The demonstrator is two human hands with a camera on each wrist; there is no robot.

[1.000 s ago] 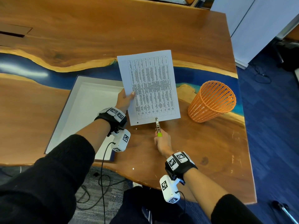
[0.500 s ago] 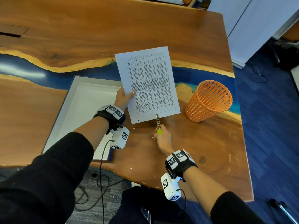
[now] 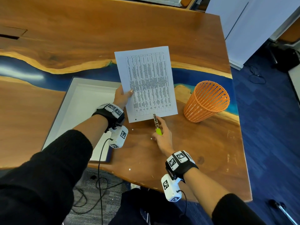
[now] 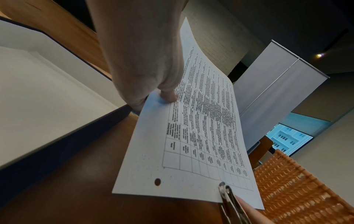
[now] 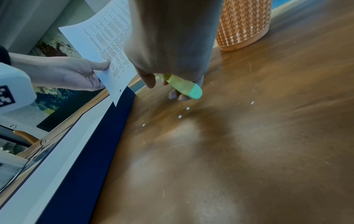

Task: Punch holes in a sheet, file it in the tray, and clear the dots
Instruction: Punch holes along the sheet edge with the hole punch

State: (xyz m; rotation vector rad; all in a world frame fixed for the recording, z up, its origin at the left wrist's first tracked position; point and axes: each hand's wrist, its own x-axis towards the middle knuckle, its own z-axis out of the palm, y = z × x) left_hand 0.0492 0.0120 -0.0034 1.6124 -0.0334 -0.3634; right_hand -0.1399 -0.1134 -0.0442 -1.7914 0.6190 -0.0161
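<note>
While your left hand (image 3: pixel 122 96) pinches the printed sheet (image 3: pixel 146 83) by its left edge, thumb on top and fingers underneath, the page is lifted off the wooden surface (image 3: pixel 186 143), near its middle. Your right hand (image 3: pixel 163 137) is curled around the green handle of a metal hole punch (image 3: pixel 155 121), its head set over the sheet's near edge at about 6 o'clock. In the left wrist view, one round hole (image 4: pixel 157 181) already shows near the sheet's near left corner, at about 7 o'clock on the page. The white tray (image 3: pixel 78 111) lies on the surface at 9 o'clock from the sheet, partly under your left forearm. An orange mesh basket (image 3: pixel 207 101) stands upright at 3 o'clock, apart from the page. A few small white paper dots (image 5: pixel 180 116) lie scattered on the surface just below your right grip, towards 6 o'clock.
</note>
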